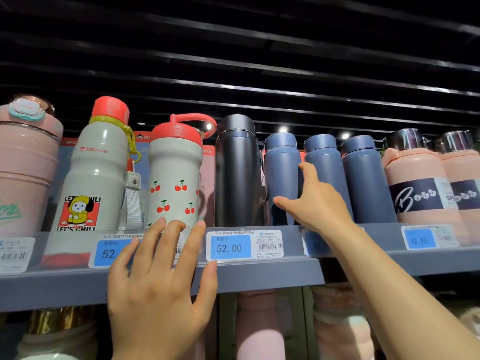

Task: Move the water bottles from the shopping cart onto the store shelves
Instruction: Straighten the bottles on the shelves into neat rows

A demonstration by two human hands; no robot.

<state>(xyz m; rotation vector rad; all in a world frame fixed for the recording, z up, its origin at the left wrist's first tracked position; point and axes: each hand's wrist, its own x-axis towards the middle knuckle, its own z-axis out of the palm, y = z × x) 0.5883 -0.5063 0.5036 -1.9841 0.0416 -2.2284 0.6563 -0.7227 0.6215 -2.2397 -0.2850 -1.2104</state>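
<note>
Water bottles stand in a row along the shelf (pixel 259 271) across the middle of the frame. The right hand (pixel 315 201), fingers spread, touches a blue bottle (pixel 281 175) right of centre, apparently nudging it into line. The left hand (pixel 161 287) lies flat and empty against the shelf edge at lower centre. The cart is out of view, so what remains cannot be told.

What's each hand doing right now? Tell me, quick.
Left hand: open, fingers spread against the shelf edge, holding nothing.
Right hand: open, fingers reaching between the blue bottles, gripping nothing.
</note>
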